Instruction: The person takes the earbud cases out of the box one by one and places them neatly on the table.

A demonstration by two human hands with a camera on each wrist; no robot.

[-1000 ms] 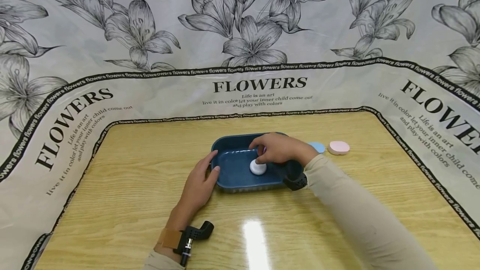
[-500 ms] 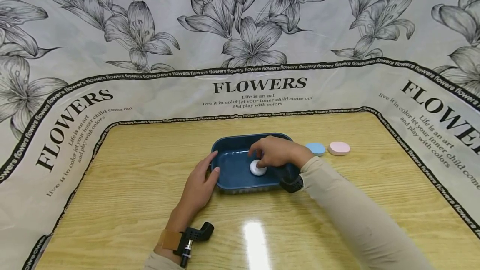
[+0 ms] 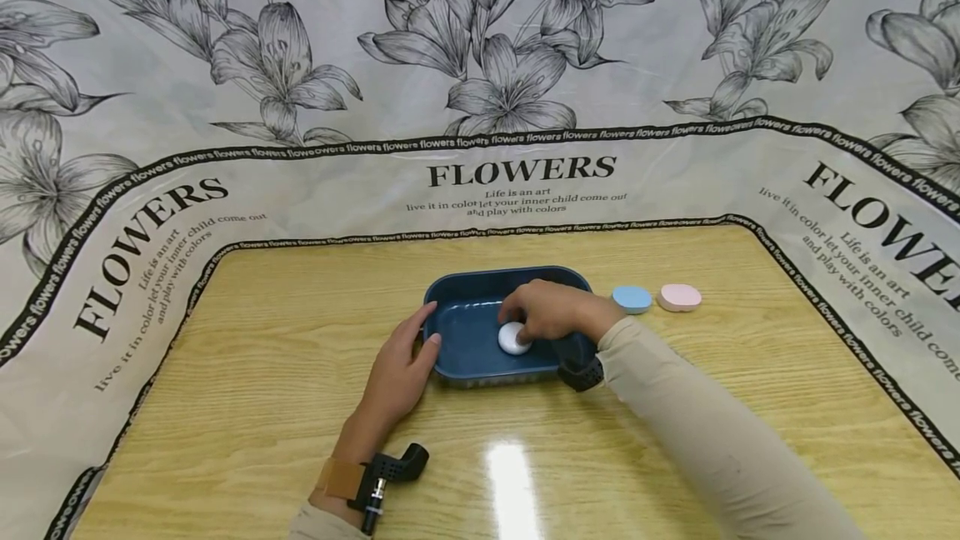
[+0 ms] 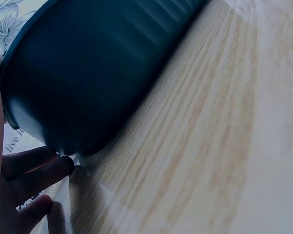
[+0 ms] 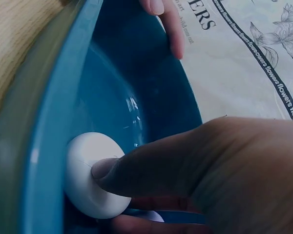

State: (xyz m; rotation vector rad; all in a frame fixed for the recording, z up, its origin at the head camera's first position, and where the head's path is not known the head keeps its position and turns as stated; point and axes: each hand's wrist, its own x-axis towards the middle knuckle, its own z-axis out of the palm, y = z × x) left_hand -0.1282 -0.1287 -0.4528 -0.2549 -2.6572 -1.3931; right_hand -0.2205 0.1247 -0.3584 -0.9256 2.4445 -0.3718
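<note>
In the head view a blue rectangular basin (image 3: 468, 336) with rounded corners stands mid-table. My left hand (image 3: 397, 365) holds its left end, thumb and a finger over the rim; in the left wrist view other fingers (image 4: 39, 178) lie by the outer wall. My right hand (image 3: 551, 309) reaches into the basin and pinches a smooth white rounded bar, like soap (image 5: 90, 175). The thumb (image 5: 132, 170) presses on its face and fingers lie behind it. A pale purple piece (image 5: 154, 215) shows beneath the fingers, mostly hidden.
To the right of the basin lie a light blue oval bar (image 3: 632, 299) and a pink oval bar (image 3: 679, 297) on the wooden table (image 3: 262, 357). A flower-printed cloth (image 3: 517, 182) rises along the back and both sides.
My right hand has shifted slightly downward and closed on the white bar, which has moved a little left. The blue bar shows more fully. My left hand and the basin stay put.
</note>
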